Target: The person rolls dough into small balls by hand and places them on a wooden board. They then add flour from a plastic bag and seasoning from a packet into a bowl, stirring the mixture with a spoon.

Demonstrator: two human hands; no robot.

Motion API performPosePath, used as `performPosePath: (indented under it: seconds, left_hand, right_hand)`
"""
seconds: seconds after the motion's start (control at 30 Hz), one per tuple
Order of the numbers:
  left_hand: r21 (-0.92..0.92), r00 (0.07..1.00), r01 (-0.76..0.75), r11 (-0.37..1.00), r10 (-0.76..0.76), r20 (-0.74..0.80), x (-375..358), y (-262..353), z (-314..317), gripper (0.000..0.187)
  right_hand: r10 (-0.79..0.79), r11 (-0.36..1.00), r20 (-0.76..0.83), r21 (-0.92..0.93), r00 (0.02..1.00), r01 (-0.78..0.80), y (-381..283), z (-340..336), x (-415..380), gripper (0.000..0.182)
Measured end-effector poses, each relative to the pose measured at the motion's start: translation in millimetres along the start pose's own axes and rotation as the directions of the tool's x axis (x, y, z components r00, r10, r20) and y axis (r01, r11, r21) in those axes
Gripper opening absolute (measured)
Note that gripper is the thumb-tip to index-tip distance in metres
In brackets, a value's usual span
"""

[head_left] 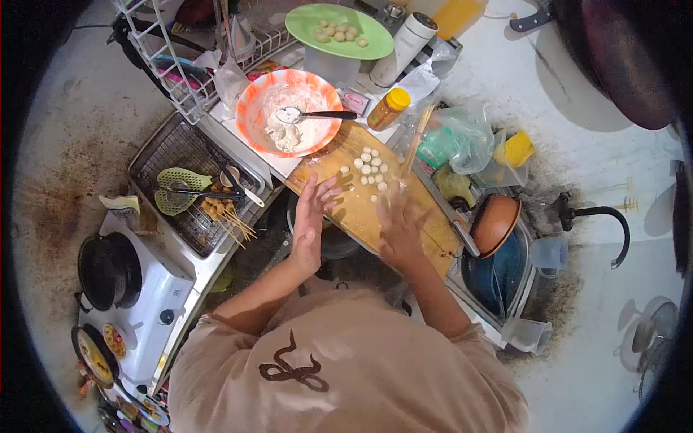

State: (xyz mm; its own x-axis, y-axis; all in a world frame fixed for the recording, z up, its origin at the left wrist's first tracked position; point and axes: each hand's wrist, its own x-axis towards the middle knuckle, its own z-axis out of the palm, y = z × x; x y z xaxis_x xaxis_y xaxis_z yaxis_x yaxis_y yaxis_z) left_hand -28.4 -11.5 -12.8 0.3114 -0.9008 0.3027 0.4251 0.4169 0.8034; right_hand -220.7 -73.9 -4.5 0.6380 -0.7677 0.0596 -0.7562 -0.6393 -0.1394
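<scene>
Left hand [310,222], right hand [404,232]: fingers apart | by front edge of board [355,213] | white balls [365,169] sit mid-board | room between hands

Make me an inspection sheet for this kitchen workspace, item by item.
Surface: wooden cutting board beneath small pale dough balls.
Job's things: orange-and-white bowl holding doughy mixture and a spoon; green plate holding more balls.
Clutter: knife, bamboo skewers and plastic bag nearby.
Hands: left hand open, seemingly empty; right hand blurred over the board, grip unclear.
Cables: none clearly identifiable.
Surroundings: stove on the left, black faucet on the right, stained walls.
</scene>
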Motion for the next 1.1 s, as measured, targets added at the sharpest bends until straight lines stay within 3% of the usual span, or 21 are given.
performPosePath:
  seconds: [0.1, 0.2, 0.3, 0.4, 0.5, 0.6, 0.7, 0.8, 1.0, 1.1]
  left_hand:
    - [-0.025, 1.000, -0.009, 1.000, 0.009, -0.013, -1.7, 3.3, -1.4, 0.091]
    - [-0.019, 1.000, 0.001, 1.000, -0.001, -0.024, -6.9, 3.8, -3.3, 0.090]
    - [0.004, 1.000, 0.011, 1.000, -0.011, 0.010, -13.5, 0.7, -2.9, 0.088]
    - [-0.011, 1.000, 0.009, 1.000, -0.009, -0.007, -18.2, 4.2, 4.4, 0.088]
    - [-0.020, 0.999, -0.035, 0.999, 0.035, -0.008, -20.1, 8.5, 5.7, 0.088]
    - [-0.033, 0.998, -0.033, 0.999, 0.031, -0.058, -27.5, 10.2, 3.2, 0.087]
    - [-0.021, 0.997, -0.028, 0.999, 0.027, -0.069, -34.6, 14.7, 4.2, 0.087]
    - [-0.004, 0.999, -0.011, 1.000, 0.010, -0.049, -44.1, 18.8, 9.0, 0.087]
    - [0.029, 0.995, -0.070, 0.997, 0.072, -0.065, -55.4, 32.6, 13.8, 0.086]
    - [0.054, 0.991, -0.098, 0.994, 0.102, -0.088, -64.0, 33.6, 8.7, 0.085]
  right_hand:
    - [-0.164, 0.963, -0.108, -0.234, 0.980, 0.136, 25.2, 15.1, -42.7, 0.066]
    - [0.109, 0.981, -0.080, -0.154, 0.991, -0.120, 47.7, 0.4, -42.3, 0.068]
    - [0.019, 0.971, -0.171, -0.232, 0.985, -0.059, 56.7, 9.7, -10.6, 0.065]
    - [0.065, 0.990, 0.018, -0.123, 0.998, -0.062, 15.6, -1.2, 12.6, 0.066]
    - [-0.045, 0.996, -0.055, 0.075, 0.997, 0.049, 0.8, -7.9, -14.6, 0.069]
    - [0.121, 0.965, 0.070, -0.241, 0.990, -0.101, 30.4, 6.8, -46.6, 0.065]
    - [0.101, 0.977, -0.167, -0.171, 0.981, -0.130, 62.6, 6.3, -40.7, 0.066]
    - [0.079, 0.958, -0.171, -0.259, 0.982, -0.122, 48.8, 9.5, -3.8, 0.068]
    - [-0.030, 0.992, 0.125, -0.120, 0.992, 0.045, -13.5, -23.9, -16.0, 0.069]
    - [-0.028, 0.962, 0.044, -0.269, 0.999, 0.039, 22.8, -8.7, -41.5, 0.069]
